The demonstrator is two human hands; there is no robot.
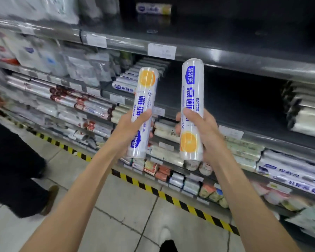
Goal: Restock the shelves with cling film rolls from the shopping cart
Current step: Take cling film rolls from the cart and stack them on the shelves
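Shop aisle: grey metal shelves w/ price tags, pale tiled floor, yellow-black hazard strip along the shelf foot; bkgd blurred.

L hand: L thumb lies across the front of a cling film roll. The other fingers curl round behind, tips just showing at the far side, clamped on its lower half. This L roll is near upright, top tilted a bit right, w/ orange-slice print at the top end and blue logo at the bottom.

R hand: same grip, R thumb over the front, fingertips peeking out left of the roll, closed round its lower half. R roll is upright but flipped, blue logo up, orange down.

The rolls are side by side, not touching, both in the air in front of the dark middle shelf bay. Same-brand rolls lie stacked on that shelf further left, and one more lies on the shelf above. Far left: another person's dark trouser legs & brown shoe.
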